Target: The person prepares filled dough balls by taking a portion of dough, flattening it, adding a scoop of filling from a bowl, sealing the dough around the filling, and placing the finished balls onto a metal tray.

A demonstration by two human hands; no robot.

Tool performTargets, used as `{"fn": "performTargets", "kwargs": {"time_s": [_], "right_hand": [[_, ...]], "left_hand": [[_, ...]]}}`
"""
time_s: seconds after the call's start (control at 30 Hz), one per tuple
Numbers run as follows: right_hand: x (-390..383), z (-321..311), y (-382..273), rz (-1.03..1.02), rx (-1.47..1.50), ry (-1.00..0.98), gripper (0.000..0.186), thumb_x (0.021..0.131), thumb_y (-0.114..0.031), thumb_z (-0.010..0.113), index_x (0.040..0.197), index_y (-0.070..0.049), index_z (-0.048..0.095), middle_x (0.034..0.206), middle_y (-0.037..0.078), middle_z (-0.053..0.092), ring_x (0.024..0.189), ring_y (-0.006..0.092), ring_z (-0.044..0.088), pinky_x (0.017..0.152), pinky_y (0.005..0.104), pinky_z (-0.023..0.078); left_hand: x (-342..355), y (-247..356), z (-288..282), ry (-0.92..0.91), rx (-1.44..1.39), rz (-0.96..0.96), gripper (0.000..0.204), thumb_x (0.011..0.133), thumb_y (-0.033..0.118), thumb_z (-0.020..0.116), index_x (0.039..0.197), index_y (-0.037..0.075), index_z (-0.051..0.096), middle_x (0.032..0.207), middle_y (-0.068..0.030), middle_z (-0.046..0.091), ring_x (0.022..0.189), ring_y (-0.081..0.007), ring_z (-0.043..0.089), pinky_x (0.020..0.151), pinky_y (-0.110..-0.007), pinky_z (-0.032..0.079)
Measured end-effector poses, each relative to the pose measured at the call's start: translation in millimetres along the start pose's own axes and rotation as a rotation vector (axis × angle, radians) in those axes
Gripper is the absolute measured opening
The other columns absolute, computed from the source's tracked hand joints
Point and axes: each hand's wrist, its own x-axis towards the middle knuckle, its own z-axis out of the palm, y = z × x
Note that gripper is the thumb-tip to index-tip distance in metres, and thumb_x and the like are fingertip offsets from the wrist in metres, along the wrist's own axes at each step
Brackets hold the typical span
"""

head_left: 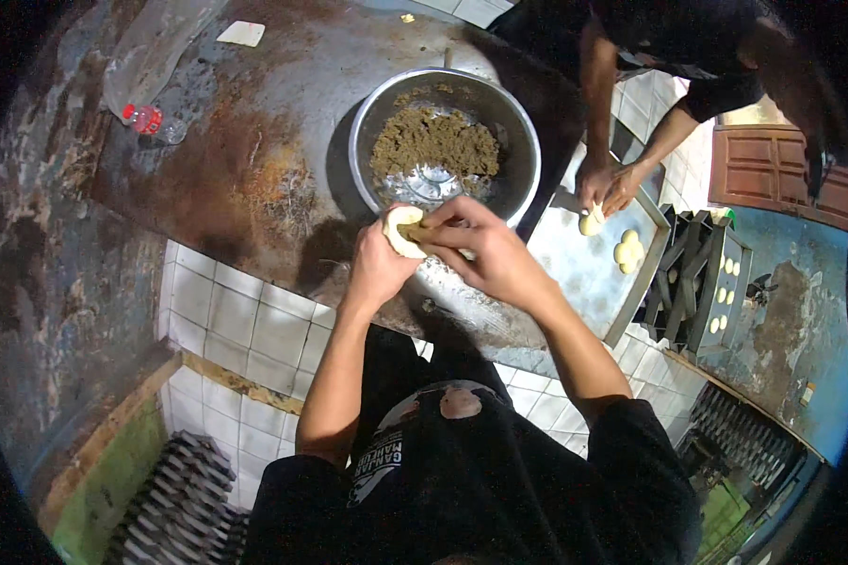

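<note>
- A pale dough piece [392,233] is held up between the two hands, at the near side of a metal bowl [525,160]; whether the rim is touched cannot be told.
- Left hand [377,268]: grip closed around the dough piece, which is cupped and turned toward the right hand.
- Right hand [481,247]: fingers brought together at a lump of brown filling [413,232], which is set in the hollow of the dough; how firmly it is pinched cannot be told.
- Bowl rested on a stained worktop [292,85]; crumbly brown mix [433,141] heaped toward its far side, shiny bottom bared on the near side.
- To the left, a clear bottle [165,130] with a red cap is laid down beside a clear plastic bag [151,61]; farther off, a pale flat card [242,34].
- To the right of the bowl, a metal tray [575,278] is placed; rounded dough balls [628,251] are grouped on it, touching.
- Over that tray, another dough lump [591,223] is held by a co-worker's hands [620,190].
- Beyond the tray, a dark rack [683,268] is seen, and beside it a second tray [707,330] dotted with small pale pieces [727,296].
</note>
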Motion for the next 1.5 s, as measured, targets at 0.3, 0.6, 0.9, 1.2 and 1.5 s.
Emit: {"fn": "performTargets", "kwargs": {"time_s": [0.3,0.6,0.9,1.2,1.5], "right_hand": [[-71,-78,-9,0.032,0.099,-0.08,0.072,0.071,-0.025,0.097,0.136,-0.007,0.071,0.118,0.012,0.066,0.104,0.0275,0.068,0.092,0.0382,0.056],[-175,-118,10,0.143,0.404,0.286,0.06,0.086,-0.015,0.086,0.143,-0.01,0.066,0.114,0.012,0.069,0.098,0.021,0.068,0.087,0.035,0.056],[-240,-164,36,-0.127,0.083,0.291,0.055,0.077,-0.024,0.094,0.127,-0.007,0.075,0.108,0.01,0.064,0.094,0.0245,0.066,0.084,0.0361,0.055],[-300,-146,51,0.358,1.671,0.401,0.046,0.103,-0.011,0.069,0.144,-0.002,0.05,0.123,0.013,0.07,0.099,0.0176,0.075,0.057,0.0234,0.064],[-303,-119,55,0.078,1.129,1.198,0.038,0.089,-0.004,0.081,0.123,0.003,0.065,0.099,0.009,0.073,0.067,0.0079,0.065,0.051,0.0211,0.05]], "left_hand": [[-22,73,51,-0.451,0.116,0.029,0.049,0.078,0.022,0.092,0.116,-0.002,0.072,0.105,-0.0163,0.079,0.097,-0.0278,0.077,0.087,-0.041,0.058],[-67,131,149,-0.444,-0.549,-0.124,0.044,0.1,0.017,0.073,0.136,-0.001,0.056,0.116,-0.0042,0.068,0.099,-0.0116,0.065,0.087,-0.029,0.053],[-81,164,218,-0.53,-0.817,-0.512,0.035,0.1,0.013,0.055,0.134,0.004,0.055,0.096,-0.0011,0.061,0.07,-0.0042,0.05,0.058,-0.021,0.039],[-93,209,292,-0.138,-0.38,0.205,0.026,0.094,0.003,0.075,0.116,0.001,0.061,0.099,-0.0053,0.069,0.087,-0.0076,0.064,0.074,-0.023,0.052],[-111,229,361,-0.351,-0.602,0.165,0.039,0.083,0.002,0.07,0.118,0.004,0.053,0.102,-0.008,0.064,0.102,-0.0137,0.064,0.101,-0.039,0.055]]}}
